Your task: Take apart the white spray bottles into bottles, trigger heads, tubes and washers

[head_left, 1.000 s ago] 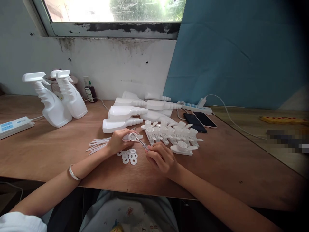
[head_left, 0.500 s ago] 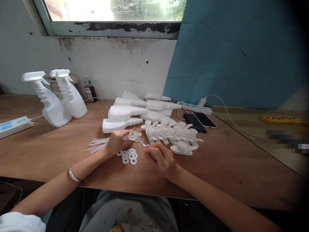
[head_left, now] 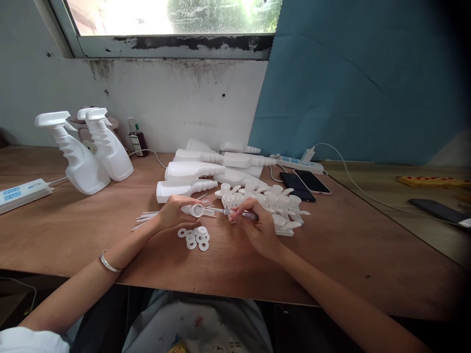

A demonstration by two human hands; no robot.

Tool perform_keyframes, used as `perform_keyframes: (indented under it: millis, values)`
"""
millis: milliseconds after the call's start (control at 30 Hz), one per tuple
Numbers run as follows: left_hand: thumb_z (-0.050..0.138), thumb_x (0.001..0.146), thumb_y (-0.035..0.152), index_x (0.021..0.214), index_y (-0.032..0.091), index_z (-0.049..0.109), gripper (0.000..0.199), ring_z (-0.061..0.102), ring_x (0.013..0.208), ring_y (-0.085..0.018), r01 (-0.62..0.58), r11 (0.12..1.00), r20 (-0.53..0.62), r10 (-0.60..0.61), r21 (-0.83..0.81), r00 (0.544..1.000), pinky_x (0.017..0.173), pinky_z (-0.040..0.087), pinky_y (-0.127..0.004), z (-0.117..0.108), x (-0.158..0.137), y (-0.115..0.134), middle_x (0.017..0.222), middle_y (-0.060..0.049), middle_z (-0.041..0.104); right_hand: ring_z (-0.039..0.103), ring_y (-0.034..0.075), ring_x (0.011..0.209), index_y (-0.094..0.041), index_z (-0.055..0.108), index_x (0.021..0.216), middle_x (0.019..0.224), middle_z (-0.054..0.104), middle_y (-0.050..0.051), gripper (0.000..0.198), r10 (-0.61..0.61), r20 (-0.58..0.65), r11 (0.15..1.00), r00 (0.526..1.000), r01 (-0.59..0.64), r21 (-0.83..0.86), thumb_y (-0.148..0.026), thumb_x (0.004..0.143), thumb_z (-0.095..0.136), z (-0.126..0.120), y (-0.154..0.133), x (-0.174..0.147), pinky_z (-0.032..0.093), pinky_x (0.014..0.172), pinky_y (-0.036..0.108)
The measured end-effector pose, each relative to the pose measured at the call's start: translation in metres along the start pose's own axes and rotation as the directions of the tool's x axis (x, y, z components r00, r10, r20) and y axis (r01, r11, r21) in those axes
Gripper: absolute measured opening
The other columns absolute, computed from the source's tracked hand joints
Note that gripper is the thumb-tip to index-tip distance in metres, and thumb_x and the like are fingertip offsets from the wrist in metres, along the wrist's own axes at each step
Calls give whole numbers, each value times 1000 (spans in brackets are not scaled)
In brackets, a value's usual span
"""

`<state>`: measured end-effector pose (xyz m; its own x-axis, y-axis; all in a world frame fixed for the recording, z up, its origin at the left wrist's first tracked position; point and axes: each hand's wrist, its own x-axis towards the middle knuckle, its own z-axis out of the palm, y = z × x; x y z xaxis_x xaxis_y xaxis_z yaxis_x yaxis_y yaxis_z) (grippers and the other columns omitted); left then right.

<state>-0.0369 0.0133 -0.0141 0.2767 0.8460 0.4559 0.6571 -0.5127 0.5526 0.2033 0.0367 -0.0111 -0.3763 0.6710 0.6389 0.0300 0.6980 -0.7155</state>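
Observation:
My left hand (head_left: 171, 214) is closed around a white spray trigger head (head_left: 197, 211), whose round collar opening faces me. In my right hand (head_left: 259, 228) is a screwdriver (head_left: 225, 211) with a metal shaft and a clear and dark handle. It lies almost level, its shaft pointing left at the trigger head; whether the tip touches is too small to tell. White ring washers (head_left: 191, 239) are heaped just below my left hand. Thin white tubes (head_left: 147, 215) lie behind my left wrist. Several more trigger heads (head_left: 290, 206) stand in rows behind my right hand.
Empty-looking white bottles (head_left: 191, 170) lie stacked at the wall. Assembled spray bottles (head_left: 88, 169) stand at the left beside a power strip (head_left: 25, 195). Two phones (head_left: 312, 182) and another power strip (head_left: 300, 164) are at the back right. A small dark bottle (head_left: 138, 142) stands behind.
My right hand has moved up and to the right, and the screwdriver has swung from slanted to nearly level. My left hand has shifted slightly left with the trigger head.

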Motion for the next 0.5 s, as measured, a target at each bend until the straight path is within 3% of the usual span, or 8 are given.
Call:
perform_keyframes:
  millis: [100, 200, 333, 433, 500]
  values:
    - [68, 65, 32, 90, 14, 68, 31, 63, 78, -19, -102, 994, 53, 104, -46, 993, 73, 49, -26, 0, 1, -4, 89, -8, 69, 61, 12, 61, -20, 47, 77, 77, 58, 0, 13, 107, 10, 987, 994, -108, 119, -24, 79, 59, 1, 3, 1, 50, 60, 27]
    - [66, 67, 27, 91, 15, 68, 27, 62, 82, -18, -168, 981, 116, 179, -102, 977, 74, 50, -26, 1, 3, -3, 95, -10, 67, 60, 12, 63, -19, 46, 76, 75, 58, -1, 13, 70, 69, 994, 995, -76, 78, -23, 79, 59, 3, 5, 0, 49, 58, 25]
    - [65, 68, 26, 92, 15, 67, 27, 62, 79, -17, -99, 994, 59, 102, -49, 993, 73, 49, -25, 1, 3, 1, 92, -8, 68, 57, 13, 67, -20, 47, 77, 74, 55, 1, 10, -202, 30, 973, 979, 204, -103, -15, 80, 55, 5, 4, -4, 48, 59, 26]
    - [66, 67, 23, 94, 14, 66, 28, 62, 78, -17, -29, 999, -9, 29, -18, 1000, 74, 48, -25, 0, 3, 3, 91, -5, 68, 56, 13, 70, -21, 46, 81, 76, 53, 2, 16, -443, 12, 876, 896, 436, -206, -7, 79, 53, 7, 4, -7, 50, 60, 27]
    - [65, 67, 22, 94, 14, 65, 28, 62, 78, -17, -18, 1000, -16, 18, 4, 1000, 74, 48, -24, 2, 2, 4, 91, -5, 68, 56, 13, 71, -21, 46, 83, 76, 51, 2, 20, -509, 35, 828, 860, 501, -253, -3, 77, 54, 8, 4, -9, 51, 61, 27]
